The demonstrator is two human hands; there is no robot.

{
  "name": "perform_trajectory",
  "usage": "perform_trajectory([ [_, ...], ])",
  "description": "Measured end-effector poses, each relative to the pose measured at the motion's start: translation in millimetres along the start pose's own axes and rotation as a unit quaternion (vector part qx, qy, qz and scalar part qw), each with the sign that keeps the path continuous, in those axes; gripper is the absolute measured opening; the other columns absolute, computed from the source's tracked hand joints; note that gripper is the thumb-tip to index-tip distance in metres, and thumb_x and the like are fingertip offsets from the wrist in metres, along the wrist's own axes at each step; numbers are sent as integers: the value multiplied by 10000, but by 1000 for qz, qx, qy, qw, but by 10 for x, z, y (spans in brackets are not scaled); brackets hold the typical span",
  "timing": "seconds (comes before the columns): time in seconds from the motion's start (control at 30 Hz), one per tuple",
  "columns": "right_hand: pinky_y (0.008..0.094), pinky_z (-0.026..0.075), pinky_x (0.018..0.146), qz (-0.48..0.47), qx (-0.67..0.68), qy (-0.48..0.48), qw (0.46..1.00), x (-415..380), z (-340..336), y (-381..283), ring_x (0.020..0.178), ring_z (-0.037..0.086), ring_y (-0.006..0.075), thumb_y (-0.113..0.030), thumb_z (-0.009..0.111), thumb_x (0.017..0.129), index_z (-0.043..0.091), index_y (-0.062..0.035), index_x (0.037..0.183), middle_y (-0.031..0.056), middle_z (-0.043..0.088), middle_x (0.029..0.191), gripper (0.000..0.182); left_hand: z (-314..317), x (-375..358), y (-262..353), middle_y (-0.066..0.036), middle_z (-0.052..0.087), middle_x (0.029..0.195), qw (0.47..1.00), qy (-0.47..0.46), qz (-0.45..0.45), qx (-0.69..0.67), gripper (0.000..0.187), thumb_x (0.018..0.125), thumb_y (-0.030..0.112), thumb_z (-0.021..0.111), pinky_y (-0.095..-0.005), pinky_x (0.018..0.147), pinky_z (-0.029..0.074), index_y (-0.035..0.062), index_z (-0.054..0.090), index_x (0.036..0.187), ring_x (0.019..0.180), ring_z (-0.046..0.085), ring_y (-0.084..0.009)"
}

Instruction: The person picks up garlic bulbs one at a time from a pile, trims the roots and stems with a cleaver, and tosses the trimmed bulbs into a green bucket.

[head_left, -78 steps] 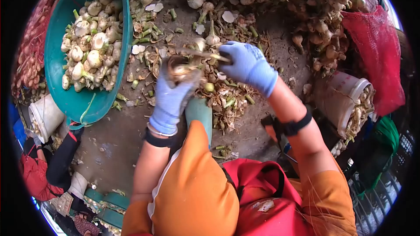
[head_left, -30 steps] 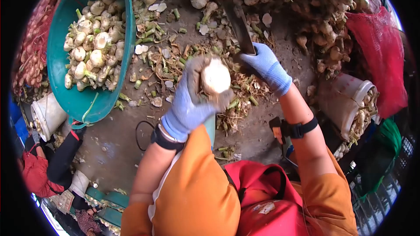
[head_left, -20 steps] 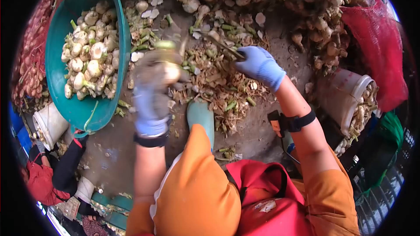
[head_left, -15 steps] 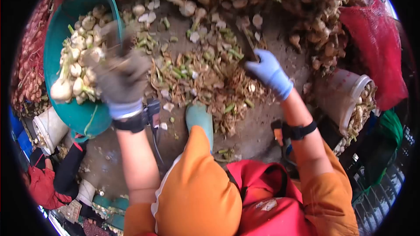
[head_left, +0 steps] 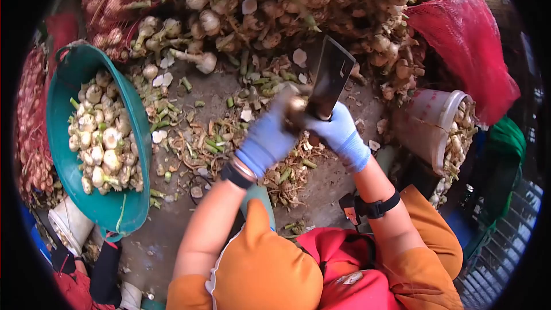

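Note:
My right hand (head_left: 340, 133), in a pale blue glove, is closed round a cleaver (head_left: 332, 73) whose broad dark blade points up and away. Close beside it, my gloved left hand (head_left: 267, 136) grips a garlic bulb (head_left: 298, 103), partly smeared by motion. Bulb and blade meet or overlap in this view. Below both hands lie trimmed stalks and dry root scraps (head_left: 287, 181), scattered over the floor. To the left, a green tub (head_left: 133, 211) leans with many trimmed garlic bulbs (head_left: 106, 138) inside.
A large heap of untrimmed garlic (head_left: 275, 6) spans the far side. At right, a white bucket (head_left: 425, 126) lies tipped with garlic at its mouth, beside a red mesh sack (head_left: 465, 40). Another person in a red top (head_left: 72, 287) is at lower left, near a white bucket (head_left: 72, 224).
My left hand has come from the tub's side to the middle and now holds a garlic bulb against the cleaver. My right hand has turned the blade upward.

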State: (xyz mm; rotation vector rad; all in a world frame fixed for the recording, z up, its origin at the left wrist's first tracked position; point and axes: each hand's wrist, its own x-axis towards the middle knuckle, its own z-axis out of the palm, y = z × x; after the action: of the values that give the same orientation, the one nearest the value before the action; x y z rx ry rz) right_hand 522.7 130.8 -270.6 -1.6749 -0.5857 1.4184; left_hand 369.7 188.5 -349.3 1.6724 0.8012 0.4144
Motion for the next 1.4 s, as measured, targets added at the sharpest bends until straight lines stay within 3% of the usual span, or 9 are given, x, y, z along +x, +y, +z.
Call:
perform_trajectory([
  [0.17, 242, 463, 600, -19, -170, 174, 970, -473, -749, -472, 700, 580, 49, -207, 722, 853, 696, -55, 1057, 18, 661, 816, 255, -529, 276, 251, -172, 566, 1277, 1000, -4, 5, -12, 608, 813, 61, 643, -381, 860, 533, 81, 449, 1389, 1105, 602, -267],
  [0.27, 240, 498, 646, -224, -202, 332, 894, -1048, -1619, -886, 731, 632, 80, -177, 688, 884, 676, -29, 1120, 37, 700, 912, 278, -1196, 503, -304, -159, 525, 1344, 917, 61, -51, 391, 655, 754, 215, 711, -438, 894, 516, 131, 480, 1362, 1126, 586, -350],
  [0.43, 302, 493, 724, -39, -329, 423, 843, -1763, -2775, -969, 794, 621, 152, -135, 685, 839, 648, 6, 1018, 43, 645, 872, 232, -1386, 604, -511, -151, 445, 1410, 816, 26, -110, 567, 723, 736, 197, 715, -487, 905, 508, 171, 426, 1399, 1134, 576, -369],
  [0.5, 380, 507, 815, -54, -646, 457, 609, -1719, -2640, -847, 920, 644, 291, -130, 684, 805, 633, 14, 990, 132, 649, 1041, 240, -1355, 621, -577, -167, 453, 1390, 837, 34, -158, 523, 685, 756, 143, 686, -479, 898, 517, 155, 430, 1392, 1124, 582, -377],
  [0.9, 408, 539, 747, -252, -444, 31, 859, -416, -149, -254, 916, 648, 333, -217, 728, 750, 635, -67, 959, 124, 630, 1049, 274, -432, -457, 310, -92, 551, 1263, 965, 67, -125, -221, 696, 744, 85, 816, -327, 949, 493, 77, 449, 1335, 1126, 562, -190],
  [0.97, 412, 539, 716, -283, -513, -15, 810, -328, 13, -124, 893, 649, 314, -205, 722, 741, 618, -86, 946, 104, 614, 1047, 259, -514, -584, -54, -83, 552, 1193, 950, 17, 245, 194, 665, 751, 86, 806, -335, 923, 505, 67, 445, 1309, 1074, 574, -209],
  [1.0, 409, 541, 702, -308, -517, -23, 798, -331, 69, -107, 879, 650, 304, -201, 717, 739, 610, -107, 969, 83, 606, 1070, 271, -418, -595, 334, -89, 541, 1156, 977, 69, -36, -196, 716, 729, 138, 829, -347, 889, 514, 54, 414, 1307, 1022, 583, -226],
  [1.1, 410, 544, 684, -293, -516, -67, 802, -365, 171, -149, 874, 649, 298, -194, 722, 725, 614, -128, 1000, 89, 593, 1024, 303, -457, -655, 307, -86, 533, 1145, 948, 92, -134, -272, 757, 691, 171, 856, -343, 880, 513, 51, 405, 1288, 1000, 582, -209],
  [1.4, 421, 535, 674, -289, -506, -52, 811, -89, 248, -81, 848, 645, 319, -194, 709, 691, 609, -120, 938, 97, 596, 952, 277, -452, -759, 244, -118, 569, 1063, 967, 152, 147, 142, 529, 675, 166, 839, -385, 859, 529, 113, 641, 1162, 923, 610, -250],
])
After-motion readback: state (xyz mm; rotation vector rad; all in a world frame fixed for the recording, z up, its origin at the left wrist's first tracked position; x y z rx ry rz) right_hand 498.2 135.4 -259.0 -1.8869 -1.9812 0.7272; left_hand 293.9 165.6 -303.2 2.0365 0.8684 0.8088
